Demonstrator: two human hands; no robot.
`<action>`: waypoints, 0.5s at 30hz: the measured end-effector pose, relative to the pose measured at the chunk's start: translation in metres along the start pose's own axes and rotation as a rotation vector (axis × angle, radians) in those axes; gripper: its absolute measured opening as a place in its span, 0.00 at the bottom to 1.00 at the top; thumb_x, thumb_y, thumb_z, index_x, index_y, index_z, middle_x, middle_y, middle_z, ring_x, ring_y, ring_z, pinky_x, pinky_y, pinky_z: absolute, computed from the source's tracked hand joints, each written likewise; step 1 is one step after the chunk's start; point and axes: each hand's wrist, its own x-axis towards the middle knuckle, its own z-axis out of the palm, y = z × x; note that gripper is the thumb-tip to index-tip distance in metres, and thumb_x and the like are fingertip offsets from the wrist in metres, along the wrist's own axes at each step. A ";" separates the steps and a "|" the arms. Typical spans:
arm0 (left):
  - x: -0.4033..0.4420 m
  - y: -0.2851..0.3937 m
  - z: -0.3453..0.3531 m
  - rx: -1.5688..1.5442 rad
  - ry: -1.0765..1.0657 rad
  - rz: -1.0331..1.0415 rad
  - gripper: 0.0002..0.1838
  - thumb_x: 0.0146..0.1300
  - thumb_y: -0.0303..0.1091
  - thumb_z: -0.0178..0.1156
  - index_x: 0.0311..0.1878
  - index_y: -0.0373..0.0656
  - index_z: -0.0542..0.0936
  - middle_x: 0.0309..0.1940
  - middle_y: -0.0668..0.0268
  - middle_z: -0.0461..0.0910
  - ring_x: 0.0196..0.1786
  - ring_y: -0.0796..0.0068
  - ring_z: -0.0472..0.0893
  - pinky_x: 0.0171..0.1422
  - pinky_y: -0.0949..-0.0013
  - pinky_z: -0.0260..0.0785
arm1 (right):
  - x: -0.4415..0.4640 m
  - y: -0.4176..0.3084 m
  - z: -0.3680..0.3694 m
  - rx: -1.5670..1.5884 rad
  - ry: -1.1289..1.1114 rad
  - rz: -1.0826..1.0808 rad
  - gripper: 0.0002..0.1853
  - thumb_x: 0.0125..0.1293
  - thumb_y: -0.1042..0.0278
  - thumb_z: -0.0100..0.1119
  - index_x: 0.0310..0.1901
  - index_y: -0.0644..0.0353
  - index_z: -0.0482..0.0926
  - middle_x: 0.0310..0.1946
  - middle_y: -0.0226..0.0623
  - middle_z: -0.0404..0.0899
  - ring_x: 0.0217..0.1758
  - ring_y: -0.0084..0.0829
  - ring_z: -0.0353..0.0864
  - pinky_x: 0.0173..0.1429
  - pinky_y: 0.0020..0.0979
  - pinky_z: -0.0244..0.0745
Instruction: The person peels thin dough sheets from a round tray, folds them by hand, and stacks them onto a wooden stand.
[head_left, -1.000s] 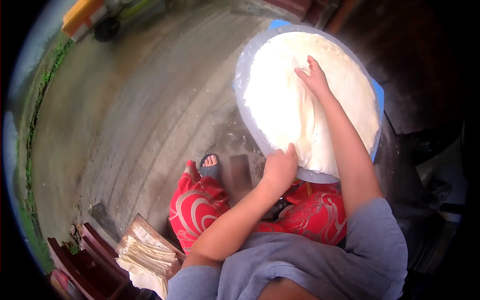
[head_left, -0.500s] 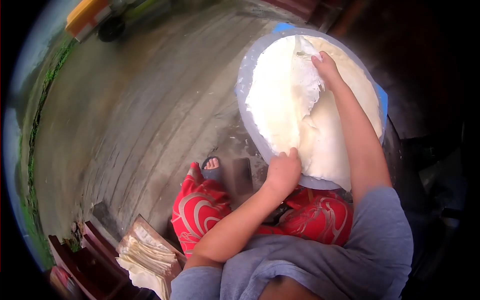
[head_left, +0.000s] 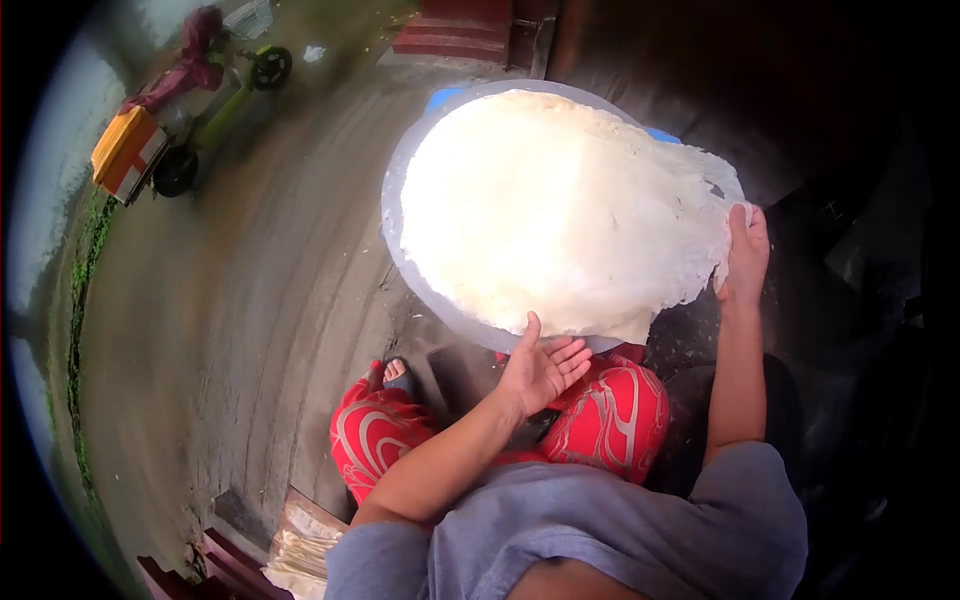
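Note:
A thin, cream-white, dough-like sheet [head_left: 540, 210] lies spread over a round grey-rimmed board [head_left: 393, 215]. Its right side stretches past the board's edge, with a ragged border and a small tear near the corner. My right hand [head_left: 745, 255] pinches that right edge between thumb and fingers. Below the near rim, my left hand [head_left: 545, 372] is palm up with its thumb and fingers spread, holding nothing. The thumb reaches close to the sheet's lower edge; whether it touches I cannot tell.
Folded pale sheets [head_left: 300, 560] are stacked on a board at lower left. A dark flat object [head_left: 455, 378] lies on the ground near my sandalled foot [head_left: 397, 375]. A scooter with an orange box [head_left: 125, 150] stands at upper left, red steps [head_left: 450, 38] at the top.
My right hand has pulled the sheet's edge right and toward me, so the folded-over part now lies flat. My left hand has let go and turned palm up. The view has shifted.

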 end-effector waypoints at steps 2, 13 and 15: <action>0.015 -0.011 -0.001 -0.258 0.016 0.035 0.57 0.53 0.72 0.52 0.68 0.30 0.48 0.60 0.46 0.64 0.65 0.52 0.65 0.68 0.52 0.61 | -0.022 -0.032 -0.015 0.009 0.044 -0.060 0.07 0.71 0.69 0.50 0.46 0.62 0.71 0.42 0.33 0.78 0.41 0.21 0.77 0.48 0.24 0.73; 0.008 -0.031 0.041 -0.092 -0.182 0.026 0.15 0.66 0.37 0.57 0.48 0.38 0.69 0.49 0.57 0.76 0.49 0.64 0.78 0.55 0.61 0.74 | -0.084 -0.154 -0.057 -0.056 0.165 -0.504 0.12 0.72 0.63 0.48 0.48 0.63 0.69 0.39 0.34 0.78 0.40 0.21 0.77 0.49 0.23 0.72; -0.027 -0.026 0.082 0.045 -0.314 0.162 0.11 0.65 0.34 0.57 0.45 0.39 0.72 0.45 0.61 0.79 0.47 0.65 0.79 0.55 0.61 0.73 | -0.086 -0.170 -0.081 -0.102 0.234 -0.613 0.15 0.74 0.59 0.44 0.51 0.61 0.70 0.39 0.35 0.79 0.41 0.26 0.79 0.49 0.26 0.74</action>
